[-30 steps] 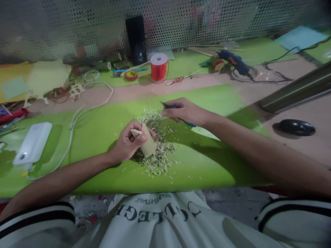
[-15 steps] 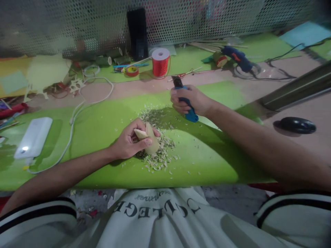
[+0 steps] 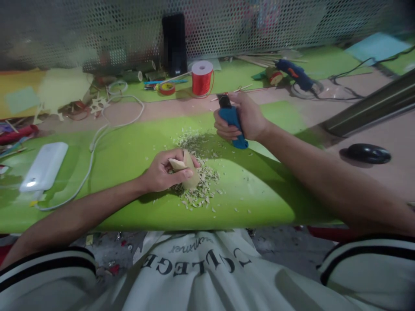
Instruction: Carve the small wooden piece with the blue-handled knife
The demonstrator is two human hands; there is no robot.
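Observation:
My left hand is closed around a pale carved piece, seemingly bamboo or wood, with pointed tips at its top. Beneath and around it lies a heap of shavings on the green mat. To the right and farther back, my right hand grips a blue utility knife. The knife's dark blade end points up and away from me, and the thumb lies along its upper side. Blade and carved piece are apart.
At the back stand a red thread spool and a black phone, with a tape roll nearby. A blue glue gun lies back right, a black mouse at right. A white power bank with its cable lies left.
My right hand has turned the knife slightly, so more of its blue handle shows, and the thumb has moved up along it. My left hand still holds the carved piece in nearly the same place.

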